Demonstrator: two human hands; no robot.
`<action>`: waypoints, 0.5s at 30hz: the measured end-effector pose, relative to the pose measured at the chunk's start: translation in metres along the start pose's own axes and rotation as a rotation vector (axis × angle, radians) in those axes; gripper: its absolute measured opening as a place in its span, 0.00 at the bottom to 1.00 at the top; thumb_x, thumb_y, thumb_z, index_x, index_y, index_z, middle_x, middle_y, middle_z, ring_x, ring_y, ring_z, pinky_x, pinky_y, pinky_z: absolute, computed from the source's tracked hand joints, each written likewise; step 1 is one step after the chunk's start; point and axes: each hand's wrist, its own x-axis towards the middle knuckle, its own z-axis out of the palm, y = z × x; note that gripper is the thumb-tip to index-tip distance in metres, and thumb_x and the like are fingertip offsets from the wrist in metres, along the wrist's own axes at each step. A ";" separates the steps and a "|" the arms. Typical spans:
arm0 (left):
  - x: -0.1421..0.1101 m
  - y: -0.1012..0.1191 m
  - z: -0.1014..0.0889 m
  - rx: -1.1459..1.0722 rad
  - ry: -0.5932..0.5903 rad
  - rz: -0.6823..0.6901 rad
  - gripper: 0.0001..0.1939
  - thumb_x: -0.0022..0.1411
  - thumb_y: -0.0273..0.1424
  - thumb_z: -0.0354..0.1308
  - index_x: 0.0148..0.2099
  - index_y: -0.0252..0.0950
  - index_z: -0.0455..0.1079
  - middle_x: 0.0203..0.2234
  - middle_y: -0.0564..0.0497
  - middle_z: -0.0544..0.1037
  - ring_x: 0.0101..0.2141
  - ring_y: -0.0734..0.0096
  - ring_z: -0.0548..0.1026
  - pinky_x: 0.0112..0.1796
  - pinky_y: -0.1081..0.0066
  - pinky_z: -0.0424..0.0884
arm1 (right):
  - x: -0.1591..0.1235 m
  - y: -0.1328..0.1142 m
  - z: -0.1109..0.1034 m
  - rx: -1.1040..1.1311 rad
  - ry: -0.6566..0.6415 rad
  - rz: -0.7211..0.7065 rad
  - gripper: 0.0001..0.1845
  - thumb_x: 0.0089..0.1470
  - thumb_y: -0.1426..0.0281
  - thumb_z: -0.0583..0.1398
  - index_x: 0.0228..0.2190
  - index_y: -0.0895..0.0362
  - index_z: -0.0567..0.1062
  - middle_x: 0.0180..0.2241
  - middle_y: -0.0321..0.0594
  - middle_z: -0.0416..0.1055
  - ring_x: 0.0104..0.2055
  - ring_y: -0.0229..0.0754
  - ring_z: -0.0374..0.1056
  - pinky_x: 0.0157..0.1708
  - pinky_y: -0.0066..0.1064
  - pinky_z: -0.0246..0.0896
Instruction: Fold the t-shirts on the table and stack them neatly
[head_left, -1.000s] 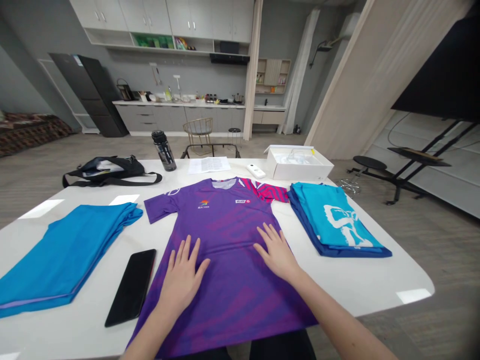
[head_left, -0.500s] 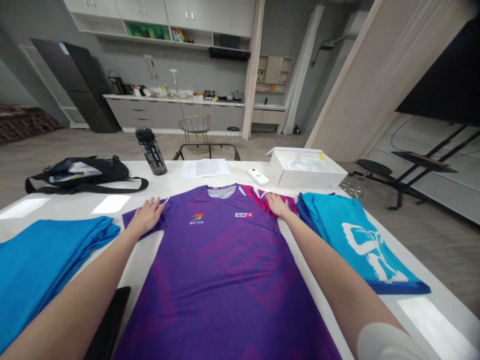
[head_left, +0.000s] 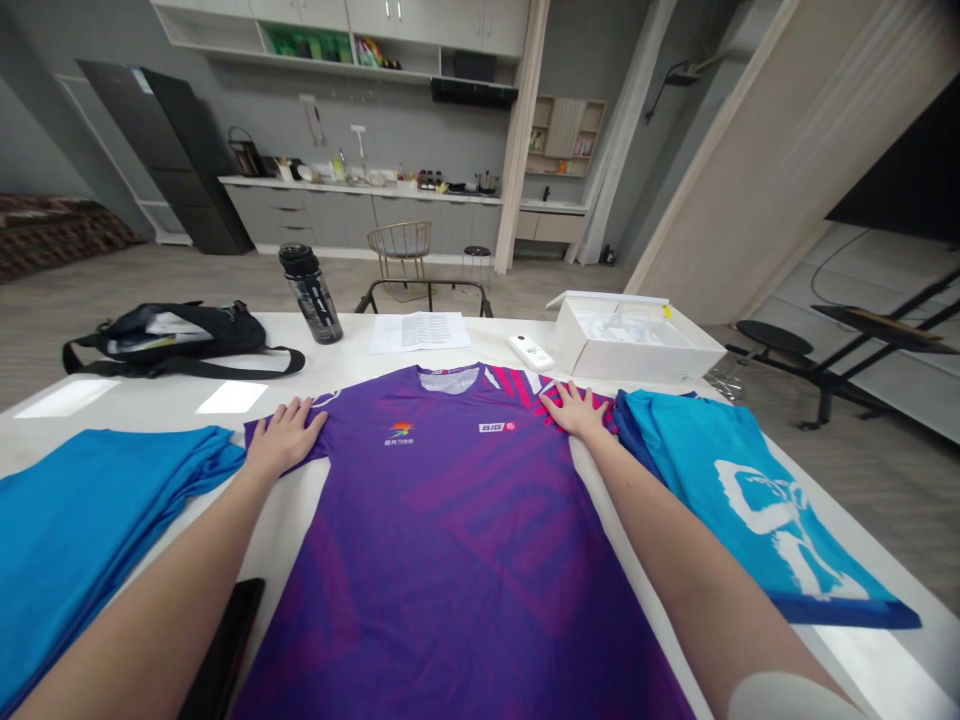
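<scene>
Left hand (head_left: pixel 286 438): palm down, fingers extended and slightly parted, flat on the shirt's left sleeve; grips nothing.
Right hand (head_left: pixel 576 410): palm down, fingers fanned, flat on the right sleeve; grips nothing.
Shirt (head_left: pixel 450 540): purple, front up, centre of the table (head_left: pixel 337 365), collar far. Judged done: body laid out, both sleeves spread. Judged left: faint creases across the body; no fold made in it.
Blue cloth (head_left: pixel 105 510): left, folded.
Teal cloth (head_left: pixel 750 500): right, white print, folded, over darker blue.
Far edge, left to right: bag (head_left: pixel 180 345), bottle (head_left: pixel 315 305), paper (head_left: pixel 420 332), box (head_left: pixel 637 350).
</scene>
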 end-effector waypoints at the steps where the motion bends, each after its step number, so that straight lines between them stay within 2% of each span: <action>1: -0.002 -0.002 0.000 -0.001 0.002 -0.012 0.40 0.70 0.54 0.32 0.76 0.38 0.45 0.74 0.46 0.46 0.71 0.49 0.45 0.66 0.42 0.45 | 0.000 0.000 0.000 0.006 0.005 0.016 0.50 0.57 0.32 0.37 0.71 0.42 0.49 0.74 0.40 0.36 0.74 0.70 0.30 0.63 0.76 0.21; 5: -0.006 -0.009 -0.003 0.005 0.000 -0.045 0.41 0.70 0.55 0.32 0.76 0.37 0.45 0.74 0.45 0.46 0.71 0.48 0.46 0.66 0.41 0.46 | -0.001 0.001 -0.001 0.023 0.018 0.064 0.50 0.56 0.32 0.37 0.71 0.44 0.49 0.74 0.43 0.35 0.73 0.72 0.29 0.62 0.76 0.21; 8: -0.004 0.001 -0.007 0.032 0.004 -0.035 0.41 0.70 0.53 0.32 0.75 0.35 0.47 0.73 0.43 0.46 0.71 0.45 0.46 0.65 0.38 0.45 | -0.003 -0.003 -0.005 0.019 0.044 0.036 0.48 0.60 0.36 0.40 0.71 0.49 0.52 0.74 0.46 0.37 0.74 0.70 0.31 0.63 0.75 0.22; 10: -0.002 0.021 -0.011 0.038 0.065 0.047 0.39 0.72 0.50 0.31 0.75 0.31 0.46 0.73 0.42 0.46 0.71 0.46 0.46 0.66 0.38 0.43 | -0.004 -0.014 -0.006 0.000 0.124 -0.091 0.44 0.65 0.42 0.41 0.71 0.56 0.53 0.73 0.49 0.40 0.74 0.63 0.34 0.67 0.68 0.23; 12: 0.002 0.054 -0.013 0.024 0.116 0.194 0.38 0.73 0.48 0.30 0.75 0.30 0.44 0.73 0.42 0.47 0.72 0.51 0.45 0.67 0.43 0.43 | -0.003 -0.033 -0.006 0.001 0.177 -0.305 0.41 0.68 0.49 0.41 0.70 0.62 0.54 0.72 0.51 0.45 0.75 0.53 0.37 0.71 0.54 0.27; 15: 0.010 0.111 -0.012 0.005 0.055 0.376 0.36 0.74 0.46 0.30 0.75 0.31 0.47 0.73 0.43 0.49 0.72 0.54 0.46 0.67 0.47 0.45 | 0.001 -0.073 -0.001 0.069 0.131 -0.548 0.39 0.69 0.51 0.41 0.69 0.64 0.55 0.72 0.49 0.49 0.74 0.45 0.41 0.71 0.36 0.34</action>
